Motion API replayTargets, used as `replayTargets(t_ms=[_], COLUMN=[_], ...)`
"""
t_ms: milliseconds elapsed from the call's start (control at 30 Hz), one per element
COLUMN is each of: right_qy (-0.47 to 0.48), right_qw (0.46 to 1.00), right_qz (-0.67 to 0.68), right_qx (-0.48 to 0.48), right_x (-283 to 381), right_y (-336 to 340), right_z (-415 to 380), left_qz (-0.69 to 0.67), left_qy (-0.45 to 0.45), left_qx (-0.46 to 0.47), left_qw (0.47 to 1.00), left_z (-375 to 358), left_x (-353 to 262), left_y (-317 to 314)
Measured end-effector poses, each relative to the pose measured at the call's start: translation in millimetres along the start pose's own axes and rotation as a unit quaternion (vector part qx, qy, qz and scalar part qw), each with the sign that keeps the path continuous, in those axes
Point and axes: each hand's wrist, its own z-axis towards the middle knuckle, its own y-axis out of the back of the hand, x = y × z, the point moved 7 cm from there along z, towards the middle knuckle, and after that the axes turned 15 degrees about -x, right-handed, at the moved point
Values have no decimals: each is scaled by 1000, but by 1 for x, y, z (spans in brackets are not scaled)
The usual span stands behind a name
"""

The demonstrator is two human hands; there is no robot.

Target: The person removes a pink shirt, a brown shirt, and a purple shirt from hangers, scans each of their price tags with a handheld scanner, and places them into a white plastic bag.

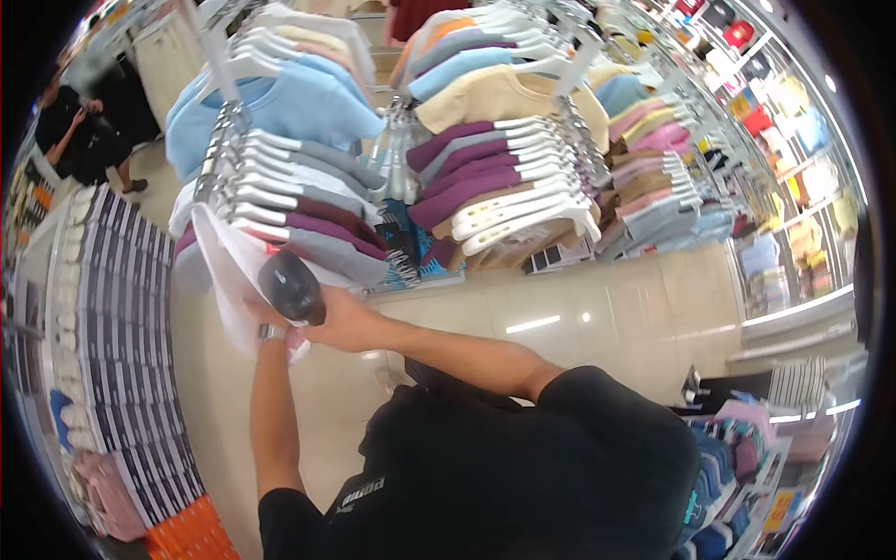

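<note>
My right hand [347,320] is closed round a black handheld device [291,287] with a rounded head, held over the front of the left clothes rack. Behind and below it, my left hand [264,313] is at a white garment [224,271] hanging at the near end of that rack; its fingers are mostly hidden by the cloth and the device. A watch sits on my left wrist. Grey and purple garments [322,233] on white hangers hang just beyond the white one.
Another rack with purple and beige garments [476,177] stands to the right. Stacked boxes [121,327] line the left side. A person in dark clothes [84,131] is at the upper left. Folded and hung clothes [719,467] are at the lower right.
</note>
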Motion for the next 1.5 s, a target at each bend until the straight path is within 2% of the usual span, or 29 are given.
replayTargets(t_ms=[33,67,133,200,267,333,433,533,600,700,767,833,900,1000,1100,1133,1233,1400,1500], right_qy=[0,-38,-108,-107,-123,-138,-70,-15,54,91,66,67,74,45,41,41,1,-1,12], right_qw=[1000,999,993,992,991,989,995,991,983,950,925,905,896,911,928,926,924,923,928], right_qz=[-11,2,31,64,60,31,26,69,72,27,23,-11,-76,-99,-123,-116,-50,-89,-130], right_qx=[-3,13,18,25,-9,-38,-65,-116,-163,-296,-374,-419,-430,-397,-350,-357,-380,-375,-350], right_x=[-1,-9,-28,-39,-24,3,44,70,85,86,74,33,-1,-38,-66,-72,-69,-80,-77], right_y=[12,28,72,122,176,220,269,327,371,450,500,554,581,585,580,581,588,608,614], right_z=[-4,-7,-20,-32,-51,-68,-83,-102,-111,-128,-134,-132,-127,-115,-107,-108,-118,-115,-111], left_qz=[83,166,166,-91,-150,-214,-269,-374,-378,-358,-374,-355,-334,-324,-239,-191,-263,-260,-256], left_qy=[-21,-41,-107,-111,-10,58,60,-82,-63,-67,-104,-134,-199,-236,-252,-269,-128,-129,-104], left_qx=[-7,-15,-44,-29,-44,-133,-325,-341,-265,-148,-127,-87,-109,-95,-82,-106,-58,-118,-106], left_qw=[996,985,979,989,988,966,905,858,885,920,913,921,915,911,934,938,955,950,955], left_z=[-5,-11,-26,-41,-63,-89,-130,-151,-144,-122,-104,-87,-67,-34,-20,-19,-16,-23,-23], left_x=[6,12,7,-69,-77,-126,-161,-229,-273,-344,-384,-417,-451,-481,-492,-494,-485,-487,-489], left_y=[-5,-9,-1,87,133,196,234,222,181,131,100,68,40,-14,-57,-60,-76,-79,-79])
